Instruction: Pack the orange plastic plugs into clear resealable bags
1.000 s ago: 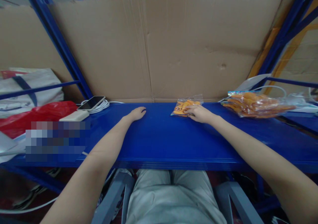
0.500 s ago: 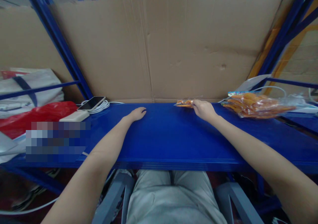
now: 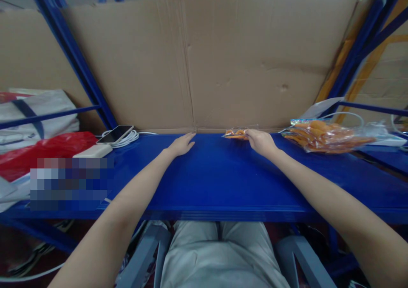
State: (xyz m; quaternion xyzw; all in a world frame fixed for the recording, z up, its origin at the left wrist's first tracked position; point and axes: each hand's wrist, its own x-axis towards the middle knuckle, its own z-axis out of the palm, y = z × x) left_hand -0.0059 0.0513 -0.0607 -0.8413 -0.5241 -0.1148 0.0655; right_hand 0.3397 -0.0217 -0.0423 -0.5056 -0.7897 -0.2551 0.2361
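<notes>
A small clear plastic packet with orange contents [image 3: 234,134] is at the back of the blue tabletop [image 3: 213,177], close to the cardboard. My right hand [image 3: 262,141] is closed on the packet's right end; its fingertips are partly hidden. Farther left, my left hand [image 3: 182,144] rests on the tabletop with fingers stretched toward the cardboard and thumb apart, holding nothing. A larger clear bag of orange pieces [image 3: 331,137] lies to the right of my right hand. What exactly the orange contents are, I cannot tell.
A cardboard panel [image 3: 248,58] stands along the back between blue metal posts [image 3: 76,62]. On the left are a phone [image 3: 115,134], a coiled white cable [image 3: 127,140], a white block [image 3: 92,151] and a red plastic bag [image 3: 47,152]. A blurred-out patch covers part of the left side.
My left hand has moved slightly right and toward the cardboard, its fingers now straightened out. My right hand stays at the packet. The whole view has shifted a little.
</notes>
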